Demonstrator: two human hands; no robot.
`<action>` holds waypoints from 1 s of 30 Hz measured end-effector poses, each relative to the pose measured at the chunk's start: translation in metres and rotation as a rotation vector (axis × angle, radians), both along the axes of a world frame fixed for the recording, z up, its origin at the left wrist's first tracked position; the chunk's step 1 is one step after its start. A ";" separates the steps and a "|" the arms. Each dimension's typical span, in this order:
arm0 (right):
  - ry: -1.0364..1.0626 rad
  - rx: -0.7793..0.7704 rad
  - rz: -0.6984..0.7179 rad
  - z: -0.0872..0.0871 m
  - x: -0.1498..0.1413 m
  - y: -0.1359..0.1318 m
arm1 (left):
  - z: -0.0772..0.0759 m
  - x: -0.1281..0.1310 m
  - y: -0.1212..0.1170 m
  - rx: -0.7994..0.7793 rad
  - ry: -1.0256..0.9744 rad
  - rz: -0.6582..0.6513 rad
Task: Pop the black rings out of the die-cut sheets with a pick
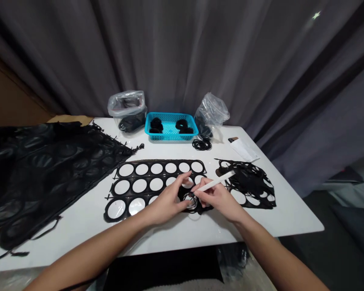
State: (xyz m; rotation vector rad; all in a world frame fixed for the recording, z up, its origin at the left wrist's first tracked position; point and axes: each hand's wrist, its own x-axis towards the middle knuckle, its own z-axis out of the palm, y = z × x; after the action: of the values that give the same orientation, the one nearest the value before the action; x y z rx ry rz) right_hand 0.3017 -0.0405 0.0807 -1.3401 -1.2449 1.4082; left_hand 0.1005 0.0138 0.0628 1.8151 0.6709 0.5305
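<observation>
Forearms (pixel 94 246) over near table (pixel 279 222) edge, both hands at a small blk loop bundle

Far L to near L, a big sheer blk fabric (pixel 48 169) w/ ring shapes spreads over the table's L side, frayed bits along its edge. Next, far side, stands a clear bag (pixel 126 106) w/ blk stuff inside. Nearer, a blk cutout sheet (pixel 148 176) lies flat, 3 rows of round holes. Far ctr: turquoise basket (pixel 171 136) w/ blk coils (pixel 155 123) at both ends.

L hand (pixel 170 200) is at the sheet's near R part, thumb & index spread well apart around the loop bundle (pixel 194 208); can't tell if it grips any. R hand (pixel 218 198), just right of it, has fingers closed on a white stick (pixel 215 180), which slants up to far R; fingertips at the bundle.

Beyond, a loose coil (pixel 202 144) lies near the 2nd bag (pixel 214 109), also clear, blk contents. Farther R, white paper (pixel 245 149) partly covers a dark item (pixel 233 139). Nearer R, a tangled blk heap (pixel 248 178) w/ round holes. Grey curtain (pixel 176 48) hangs behind it all.
</observation>
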 end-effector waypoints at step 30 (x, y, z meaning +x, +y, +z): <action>-0.374 0.174 0.035 -0.059 0.005 0.035 | -0.064 -0.022 0.002 0.921 0.500 -0.022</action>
State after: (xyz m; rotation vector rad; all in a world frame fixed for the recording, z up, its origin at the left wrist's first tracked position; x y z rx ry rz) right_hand 0.3072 -0.0051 0.0220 -1.5080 -1.6016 1.0711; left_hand 0.0787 0.0157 -0.0009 2.8756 0.8045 0.3903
